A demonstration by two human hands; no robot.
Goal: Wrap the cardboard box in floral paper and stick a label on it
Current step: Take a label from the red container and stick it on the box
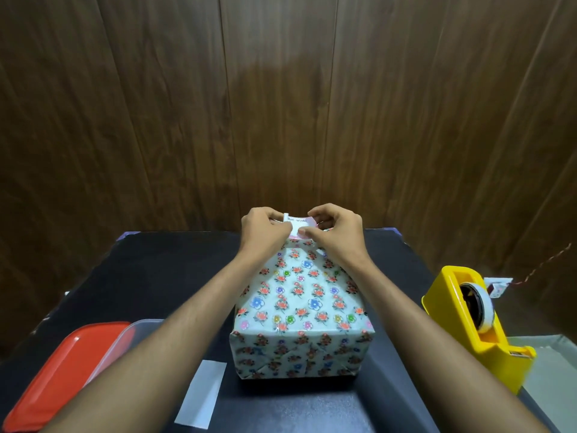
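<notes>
Both hands meet at the far edge of the box (pixel 299 304), which stands in the middle of the black table (pixel 156 276) fully covered in floral paper. The left hand (pixel 265 228) has its fingers curled and pinches the left end of a small white label (pixel 298 225) with handwriting on it. The right hand (pixel 335 228) is curled the same way, its thumb and fingertips nipping the label's right end and lower edge. The label sits just above the box's far top edge, between the two hands; whether it already touches the paper cannot be told.

Near left lie a red lid (pixel 62 373) and, touching its right side, a clear plastic container (pixel 137 331). A white paper strip (pixel 203 395) lies just left of the box's near corner. A yellow tape dispenser (pixel 477 326) stands at the right, apart from the box
</notes>
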